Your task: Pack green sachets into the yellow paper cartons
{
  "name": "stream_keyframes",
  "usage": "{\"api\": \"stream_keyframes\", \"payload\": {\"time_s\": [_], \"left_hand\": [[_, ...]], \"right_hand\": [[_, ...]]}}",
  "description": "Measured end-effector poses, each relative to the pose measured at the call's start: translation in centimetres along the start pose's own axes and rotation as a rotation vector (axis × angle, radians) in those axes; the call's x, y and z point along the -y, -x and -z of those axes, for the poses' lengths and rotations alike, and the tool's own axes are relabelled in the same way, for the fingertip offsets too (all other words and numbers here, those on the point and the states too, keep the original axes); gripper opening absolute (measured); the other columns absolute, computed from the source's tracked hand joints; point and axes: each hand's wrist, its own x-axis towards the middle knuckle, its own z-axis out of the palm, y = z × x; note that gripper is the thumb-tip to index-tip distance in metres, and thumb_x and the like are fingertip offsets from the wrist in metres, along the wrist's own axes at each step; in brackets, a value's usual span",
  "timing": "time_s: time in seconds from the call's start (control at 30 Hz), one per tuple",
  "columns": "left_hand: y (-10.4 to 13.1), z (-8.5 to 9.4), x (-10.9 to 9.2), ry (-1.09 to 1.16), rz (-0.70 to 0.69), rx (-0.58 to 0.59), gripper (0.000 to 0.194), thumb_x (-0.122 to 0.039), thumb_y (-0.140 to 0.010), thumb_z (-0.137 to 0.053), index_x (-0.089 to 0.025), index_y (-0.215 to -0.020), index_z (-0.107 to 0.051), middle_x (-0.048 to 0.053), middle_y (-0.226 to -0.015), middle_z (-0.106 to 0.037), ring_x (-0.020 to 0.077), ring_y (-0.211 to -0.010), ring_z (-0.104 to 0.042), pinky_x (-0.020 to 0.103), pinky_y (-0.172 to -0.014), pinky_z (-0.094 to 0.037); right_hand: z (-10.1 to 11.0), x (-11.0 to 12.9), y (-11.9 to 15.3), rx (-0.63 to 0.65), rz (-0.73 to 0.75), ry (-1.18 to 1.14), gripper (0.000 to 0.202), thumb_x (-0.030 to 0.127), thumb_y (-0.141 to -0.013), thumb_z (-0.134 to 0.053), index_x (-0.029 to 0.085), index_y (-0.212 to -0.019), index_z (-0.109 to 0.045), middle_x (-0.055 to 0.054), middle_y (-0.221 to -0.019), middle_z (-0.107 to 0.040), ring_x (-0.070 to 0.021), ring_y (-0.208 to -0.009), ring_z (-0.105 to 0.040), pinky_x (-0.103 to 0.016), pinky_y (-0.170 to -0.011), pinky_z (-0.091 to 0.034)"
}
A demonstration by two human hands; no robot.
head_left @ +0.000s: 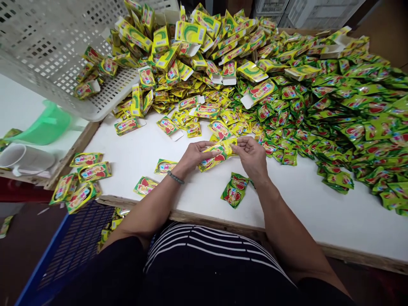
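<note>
My left hand point(193, 158) is closed on a small yellow-green candy box point(213, 159) with colourful lettering, held tilted above the white table. Fingers of my right hand point(251, 155) pinch a yellow sachet point(230, 145) at the box's right end. The sachet touches the box; whether part of it sits inside I cannot tell. Below my right hand lie green sachets point(235, 190) on the table. Left of my left wrist are two boxes, one a yellow box point(165, 166) and the other a green-and-yellow box point(145, 185) partly behind my forearm.
A large heap of boxes point(191, 32) and yellow sachets covers the back, with green sachets point(357, 123) piled right. A white perforated basket point(95, 111) lies tipped at back left. At left are a white mug point(35, 157), a green scoop point(52, 125) and a blue crate point(63, 242) below.
</note>
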Motion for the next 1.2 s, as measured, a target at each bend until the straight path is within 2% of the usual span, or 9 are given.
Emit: {"api": "stream_keyframes", "payload": {"time_s": [0.13,0.3,0.4,0.5,0.7,0.87,1.0,1.13,1.2], "left_hand": [[0.1,0.1,-0.1,0.037,0.019,-0.012,0.054,-0.028,-0.044,-0.092,-0.011,-0.091,-0.07,0.003,-0.076,-0.073,0.0142,-0.067,-0.067,0.031,-0.076,-0.054],[0.1,0.3,-0.3,0.062,0.03,0.01,0.055,-0.029,-0.044,-0.092,-0.01,-0.092,-0.07,0.004,-0.077,-0.074,0.0139,-0.067,-0.067,0.031,-0.077,-0.054],[0.0,0.4,-0.1,0.019,0.022,0.035,0.058,-0.027,-0.044,-0.092,-0.01,-0.095,-0.07,0.005,-0.082,-0.074,0.0152,-0.071,-0.069,0.031,-0.078,-0.054],[0.0,0.2,0.2,0.02,0.011,0.005,0.057,-0.027,-0.043,-0.092,-0.01,-0.093,-0.071,0.005,-0.08,-0.074,0.0164,-0.072,-0.069,0.031,-0.076,-0.054],[0.4,-0.5,-0.1,0.139,0.037,0.016,0.054,-0.025,-0.043,-0.092,-0.01,-0.092,-0.071,0.004,-0.076,-0.074,0.0167,-0.069,-0.069,0.032,-0.075,-0.056],[0.4,-0.7,0.2,0.169,0.035,0.027,0.055,-0.021,-0.043,-0.092,-0.009,-0.092,-0.071,0.005,-0.076,-0.074,0.0159,-0.069,-0.069,0.031,-0.076,-0.056],[0.1,-0.7,0.7,0.177,0.034,-0.017,0.054,-0.022,-0.042,-0.092,-0.009,-0.091,-0.071,0.004,-0.076,-0.074,0.0138,-0.065,-0.067,0.029,-0.072,-0.055],[0.0,-0.8,0.6,0.168,0.001,-0.001,0.053,-0.022,-0.045,-0.091,-0.01,-0.093,-0.071,0.005,-0.079,-0.074,0.014,-0.068,-0.068,0.03,-0.075,-0.055],[0.0,-0.8,0.6,0.166,-0.009,-0.011,0.052,-0.022,-0.046,-0.091,-0.01,-0.092,-0.071,0.004,-0.08,-0.074,0.0132,-0.068,-0.067,0.03,-0.076,-0.054]], "right_hand": [[0.2,-0.1,0.0,0.037,-0.004,0.043,0.025,0.04,-0.068,-0.072,0.02,-0.082,-0.063,0.001,-0.073,-0.061,-0.014,-0.068,-0.057,-0.032,-0.072,-0.052],[0.9,-0.9,-0.4,0.14,-0.011,-0.081,0.045,0.039,-0.057,-0.08,0.021,-0.095,-0.062,0.001,-0.079,-0.061,-0.0144,-0.073,-0.058,-0.031,-0.071,-0.053],[0.5,-0.7,-0.1,0.084,0.061,0.048,0.035,0.039,-0.063,-0.077,0.022,-0.089,-0.062,0.001,-0.076,-0.062,-0.0145,-0.07,-0.057,-0.032,-0.07,-0.053],[0.0,-0.3,0.3,0.063,0.113,0.126,0.027,0.036,-0.068,-0.074,0.023,-0.089,-0.062,-0.001,-0.081,-0.066,-0.0167,-0.075,-0.06,-0.036,-0.077,-0.053],[1.0,-0.3,0.0,0.115,-0.034,-0.146,0.042,0.036,-0.061,-0.079,0.025,-0.095,-0.059,0.001,-0.08,-0.064,-0.0155,-0.076,-0.062,-0.033,-0.074,-0.055],[0.6,-0.3,0.2,0.057,0.022,0.059,0.035,0.032,-0.065,-0.076,0.024,-0.096,-0.06,0.002,-0.076,-0.064,-0.0165,-0.072,-0.062,-0.036,-0.076,-0.053],[0.7,-0.2,0.2,0.129,-0.048,-0.037,0.038,0.037,-0.067,-0.074,0.024,-0.099,-0.058,0.0,-0.08,-0.068,-0.0178,-0.074,-0.065,-0.037,-0.073,-0.054],[1.2,0.3,0.2,0.033,0.02,0.05,0.04,0.035,-0.065,-0.076,0.024,-0.099,-0.058,-0.001,-0.081,-0.07,-0.0184,-0.073,-0.065,-0.038,-0.076,-0.053],[1.2,0.6,0.4,0.042,0.02,0.093,0.038,0.033,-0.067,-0.074,0.024,-0.1,-0.058,-0.001,-0.079,-0.071,-0.0194,-0.072,-0.066,-0.039,-0.076,-0.054]]}}
